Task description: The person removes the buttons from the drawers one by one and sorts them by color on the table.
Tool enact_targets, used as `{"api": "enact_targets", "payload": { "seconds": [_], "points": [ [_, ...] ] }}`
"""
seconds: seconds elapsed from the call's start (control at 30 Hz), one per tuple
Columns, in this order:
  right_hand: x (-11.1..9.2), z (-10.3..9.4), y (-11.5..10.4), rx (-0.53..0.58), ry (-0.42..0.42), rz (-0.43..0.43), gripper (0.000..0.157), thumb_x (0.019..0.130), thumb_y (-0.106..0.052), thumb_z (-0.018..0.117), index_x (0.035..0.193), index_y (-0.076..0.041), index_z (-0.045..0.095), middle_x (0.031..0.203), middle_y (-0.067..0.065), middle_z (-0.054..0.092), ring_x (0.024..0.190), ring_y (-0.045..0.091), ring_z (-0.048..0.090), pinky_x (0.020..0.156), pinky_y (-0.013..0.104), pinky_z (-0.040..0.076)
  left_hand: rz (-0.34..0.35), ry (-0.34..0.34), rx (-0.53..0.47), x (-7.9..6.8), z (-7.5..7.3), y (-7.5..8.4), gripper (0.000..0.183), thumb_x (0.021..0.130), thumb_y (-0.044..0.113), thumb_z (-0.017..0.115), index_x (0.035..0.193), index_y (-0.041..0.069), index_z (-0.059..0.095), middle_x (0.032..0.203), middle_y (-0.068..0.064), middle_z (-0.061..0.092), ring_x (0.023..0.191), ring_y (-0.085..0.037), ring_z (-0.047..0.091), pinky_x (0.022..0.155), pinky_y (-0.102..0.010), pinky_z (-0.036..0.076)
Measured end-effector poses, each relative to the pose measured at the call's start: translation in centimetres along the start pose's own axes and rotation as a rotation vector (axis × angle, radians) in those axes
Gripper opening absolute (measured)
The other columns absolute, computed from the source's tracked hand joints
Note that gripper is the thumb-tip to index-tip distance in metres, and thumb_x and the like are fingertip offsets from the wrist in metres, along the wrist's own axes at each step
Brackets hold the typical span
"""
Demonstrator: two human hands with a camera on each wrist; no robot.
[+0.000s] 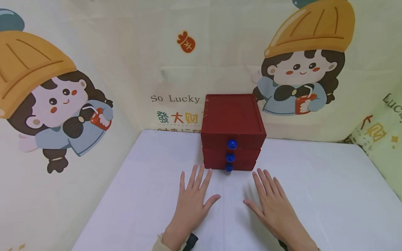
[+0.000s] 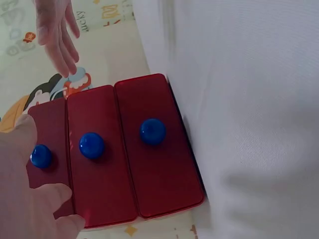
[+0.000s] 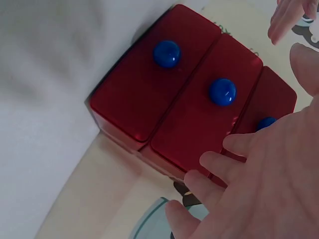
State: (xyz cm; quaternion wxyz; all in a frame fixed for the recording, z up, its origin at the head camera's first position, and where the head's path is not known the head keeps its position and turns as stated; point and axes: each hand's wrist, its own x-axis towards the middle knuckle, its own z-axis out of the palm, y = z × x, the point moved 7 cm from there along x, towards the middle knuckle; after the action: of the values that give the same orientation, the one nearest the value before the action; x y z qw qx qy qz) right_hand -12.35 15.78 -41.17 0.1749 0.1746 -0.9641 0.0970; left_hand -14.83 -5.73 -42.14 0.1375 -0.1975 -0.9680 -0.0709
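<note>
Left of the red drawer box (image 1: 230, 116) on the worktop (image 1: 314, 174), the backdrop (image 1: 169, 76) reads "So Lucky" above "發大财". Before the box, the left hand (image 1: 191, 204) is spread at left, the right hand (image 1: 275, 208) straight-fingered, thumb apart, at right; cut-off lettering (image 1: 393, 103), "Luc", shows farther right.

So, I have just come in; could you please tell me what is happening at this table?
A person holds both bare hands, the left hand and the right hand, with fingers extended in front of a red three-drawer box on the white table. Neither hand grips anything. All three drawers look closed, and their blue knobs are not being held. Whether any fingertip touches the box is hard to tell.
</note>
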Motion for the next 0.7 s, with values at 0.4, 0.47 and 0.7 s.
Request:
{"api": "enact_targets", "payload": {
  "seconds": [0.4, 0.47, 0.7],
  "points": [
    [1.2, 0.0, -0.5, 0.070, -0.022, -0.010, 0.082, 0.094, -0.053, 0.059, 0.154, -0.006, 0.029, 0.150, 0.016, 0.040, 0.136, 0.035, 0.037, 0.110, 0.054, 0.036, -0.026, 0.023, -0.220, 0.5, -0.3, -0.4, 0.073, 0.099, 0.053, 0.050, 0.159, 0.023, 0.023, 0.167, -0.003, 0.015, 0.153, -0.028, 0.014, 0.120, -0.061, 0.008],
    [1.3, -0.1, -0.5, 0.090, -0.004, -0.022, 0.081, 0.094, -0.051, 0.060, 0.153, -0.005, 0.031, 0.149, 0.016, 0.042, 0.134, 0.034, 0.040, 0.108, 0.053, 0.038, -0.034, 0.026, -0.236, 0.6, -0.4, -0.5, 0.073, 0.098, 0.051, 0.051, 0.159, 0.022, 0.023, 0.166, -0.003, 0.017, 0.153, -0.028, 0.014, 0.120, -0.061, 0.009],
    [1.7, -0.2, -0.5, 0.131, 0.028, -0.026, 0.074, 0.095, -0.043, 0.063, 0.153, -0.007, 0.034, 0.148, 0.013, 0.046, 0.130, 0.032, 0.049, 0.105, 0.050, 0.043, 0.009, 0.132, -0.305, 1.0, -1.1, -0.5, 0.069, 0.098, 0.047, 0.054, 0.157, 0.019, 0.031, 0.164, -0.005, 0.026, 0.150, -0.025, 0.024, 0.118, -0.061, 0.019]
  ]
}}
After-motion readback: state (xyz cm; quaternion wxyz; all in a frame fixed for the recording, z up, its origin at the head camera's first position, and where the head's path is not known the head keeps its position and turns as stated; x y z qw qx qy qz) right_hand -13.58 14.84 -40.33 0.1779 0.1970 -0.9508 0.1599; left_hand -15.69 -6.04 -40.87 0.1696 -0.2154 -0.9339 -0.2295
